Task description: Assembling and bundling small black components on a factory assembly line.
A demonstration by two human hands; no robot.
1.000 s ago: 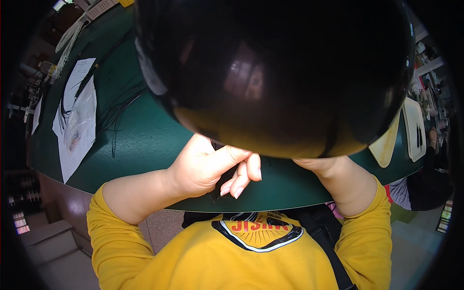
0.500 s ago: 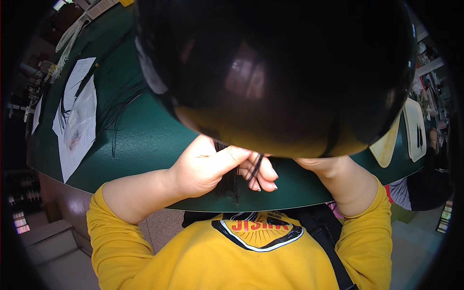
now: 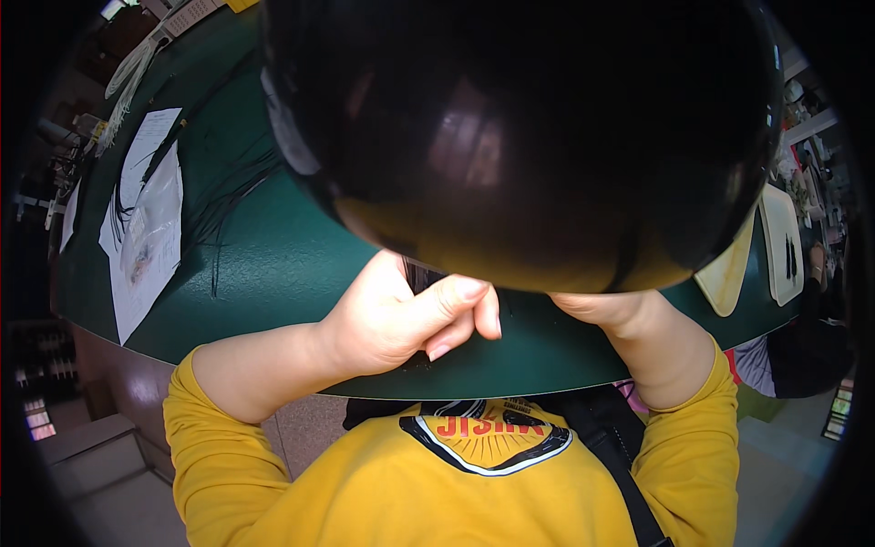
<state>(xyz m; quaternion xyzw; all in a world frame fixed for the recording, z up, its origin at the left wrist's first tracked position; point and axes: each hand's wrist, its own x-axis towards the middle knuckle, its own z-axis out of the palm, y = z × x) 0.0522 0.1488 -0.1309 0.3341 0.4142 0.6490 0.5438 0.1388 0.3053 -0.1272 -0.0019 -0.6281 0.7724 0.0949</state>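
A large glossy black dome (image 3: 538, 155) fills the upper middle of the view and covers much of what lies under it. My left hand (image 3: 415, 314) is closed just below its lower edge, thumb pressed over curled fingers. Thin black wires (image 3: 421, 275) show between the palm and thumb, held in that hand, and their far ends disappear behind the dome. To the right, my right hand (image 3: 611, 308) reaches under the dome's rim. Its fingers are hidden, so I cannot see what they touch.
The green table (image 3: 301, 292) has more loose black wires (image 3: 228, 201) at left, beside papers and a clear plastic bag (image 3: 150, 232). Pale trays (image 3: 782, 246) stand at right, one holding small dark pieces. A white cable bundle (image 3: 128, 82) lies far left. Another person's arm (image 3: 814, 273) appears far right.
My left fingers have curled in toward the palm. The black strand between them and the dark wire ends below the hand no longer show. The right hand has barely shifted.
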